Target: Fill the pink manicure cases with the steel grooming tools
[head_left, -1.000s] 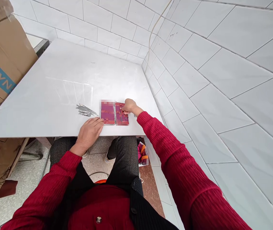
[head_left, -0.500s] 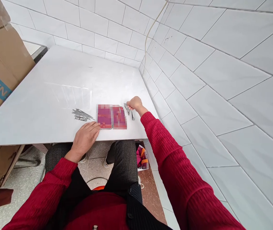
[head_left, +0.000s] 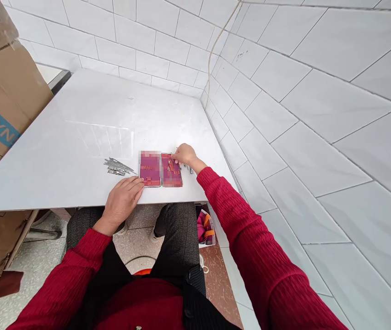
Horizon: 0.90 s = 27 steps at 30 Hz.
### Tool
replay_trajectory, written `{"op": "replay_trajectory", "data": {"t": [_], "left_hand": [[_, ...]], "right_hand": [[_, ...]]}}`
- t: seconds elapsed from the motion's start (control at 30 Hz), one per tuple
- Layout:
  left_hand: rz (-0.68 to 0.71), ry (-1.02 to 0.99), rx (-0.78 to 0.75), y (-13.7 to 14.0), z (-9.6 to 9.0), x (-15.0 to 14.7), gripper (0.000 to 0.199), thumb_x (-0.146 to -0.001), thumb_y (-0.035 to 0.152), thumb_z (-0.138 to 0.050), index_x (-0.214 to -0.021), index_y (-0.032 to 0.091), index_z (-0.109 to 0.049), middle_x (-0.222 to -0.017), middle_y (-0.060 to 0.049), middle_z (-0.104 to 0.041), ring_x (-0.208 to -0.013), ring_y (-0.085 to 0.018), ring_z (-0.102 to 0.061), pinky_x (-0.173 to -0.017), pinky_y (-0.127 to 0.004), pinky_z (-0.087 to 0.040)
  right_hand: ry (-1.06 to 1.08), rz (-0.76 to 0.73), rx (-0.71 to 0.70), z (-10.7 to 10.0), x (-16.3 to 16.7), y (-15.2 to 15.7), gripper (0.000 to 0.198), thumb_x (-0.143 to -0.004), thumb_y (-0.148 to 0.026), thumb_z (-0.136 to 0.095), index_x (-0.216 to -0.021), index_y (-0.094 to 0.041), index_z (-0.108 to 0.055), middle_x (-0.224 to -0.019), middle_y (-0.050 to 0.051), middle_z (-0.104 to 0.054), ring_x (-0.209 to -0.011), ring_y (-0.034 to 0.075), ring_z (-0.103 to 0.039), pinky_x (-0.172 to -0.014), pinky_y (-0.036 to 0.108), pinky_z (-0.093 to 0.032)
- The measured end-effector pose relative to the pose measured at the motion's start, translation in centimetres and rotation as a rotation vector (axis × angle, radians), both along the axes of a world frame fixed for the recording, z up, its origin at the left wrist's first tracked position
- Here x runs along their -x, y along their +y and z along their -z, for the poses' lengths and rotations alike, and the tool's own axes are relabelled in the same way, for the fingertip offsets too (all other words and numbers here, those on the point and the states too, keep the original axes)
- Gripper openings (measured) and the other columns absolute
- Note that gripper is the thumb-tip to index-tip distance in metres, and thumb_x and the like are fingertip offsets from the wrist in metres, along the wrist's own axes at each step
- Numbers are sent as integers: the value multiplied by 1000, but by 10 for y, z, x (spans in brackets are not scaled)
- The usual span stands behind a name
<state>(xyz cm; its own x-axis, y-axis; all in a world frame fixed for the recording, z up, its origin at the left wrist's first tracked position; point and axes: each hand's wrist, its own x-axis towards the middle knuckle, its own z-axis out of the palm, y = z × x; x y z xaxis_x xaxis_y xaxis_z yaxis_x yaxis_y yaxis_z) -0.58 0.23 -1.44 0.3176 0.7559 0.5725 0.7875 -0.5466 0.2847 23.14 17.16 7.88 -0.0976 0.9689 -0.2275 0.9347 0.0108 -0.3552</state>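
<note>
An unfolded red and purple manicure case (head_left: 150,160) lies on the white table, with small loops across its panels and parts of it blurred out. My left hand (head_left: 122,197) rests at its lower left corner, fingertips closed over the edge. Over the top right of the case's right panel, my right hand (head_left: 186,155) is closed in a pinch; what is between the fingertips is hidden. Small metal tools (head_left: 191,170), partly covered by that hand, lie just right of the case. To the left is a loose pile of slim metal tools (head_left: 118,166).
The white table (head_left: 95,105) meets tiled walls at the back and right. Cardboard boxes (head_left: 6,91) stand at the left. Below the table's right front corner sits a container with pink and orange items (head_left: 205,228). A cable (head_left: 210,57) runs down the wall corner.
My right hand has moved left from the metal tools beside the case to above its right panel. My left hand stays at the case's corner.
</note>
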Motion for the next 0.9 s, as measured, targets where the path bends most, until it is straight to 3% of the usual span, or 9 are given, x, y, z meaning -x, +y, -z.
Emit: {"op": "replay_trajectory", "data": {"t": [0.2,0.37,0.53,0.67,0.8,0.9], "left_hand": [[6,4,-4,0,1,0,33,-104,27,-44,-115,20,-74,-126,-10,-74,-122,-28,-66,-107,-50,-51],[11,-17,7,0,3,0,33,-103,26,-45,-117,21,-74,-126,-11,-74,-124,-29,-66,-107,-51,-52],[1,-23,14,0,3,0,34,-103,28,-44,-120,23,-74,-128,-10,-73,-124,-29,-65,-107,-54,-52],[0,-6,8,0,3,0,34,-104,28,-44,-118,22,-74,-126,-10,-74,-123,-29,-66,-107,-53,-52],[-1,13,-9,-1,3,0,34,-105,27,-44,-117,19,-74,-126,-11,-74,-124,-29,-65,-108,-51,-51],[-2,7,-2,-1,2,-1,33,-104,27,-44,-116,19,-74,-126,-11,-74,-123,-29,-66,-107,-51,-51]], "right_hand": [[-21,11,70,4,16,-2,21,-86,-12,-63,-66,-15,-68,-76,8,-76,-65,14,-68,-71,22,-54],[63,102,30,-7,-6,3,24,-89,-18,-62,-66,-16,-68,-74,9,-75,-70,16,-70,-70,23,-53],[-93,184,32,-12,-33,7,24,-86,-20,-66,-62,-16,-66,-69,8,-73,-66,16,-68,-67,24,-51],[-157,178,12,-7,-38,-1,20,-88,-25,-66,-71,-16,-70,-67,8,-73,-67,18,-68,-63,24,-50],[-173,77,-106,-11,-25,-22,20,-91,-25,-63,-75,-17,-72,-77,7,-76,-70,17,-68,-62,24,-48],[-145,-60,-42,-19,-10,-44,22,-89,-24,-65,-70,-17,-72,-76,5,-77,-67,15,-68,-61,23,-47]]}}
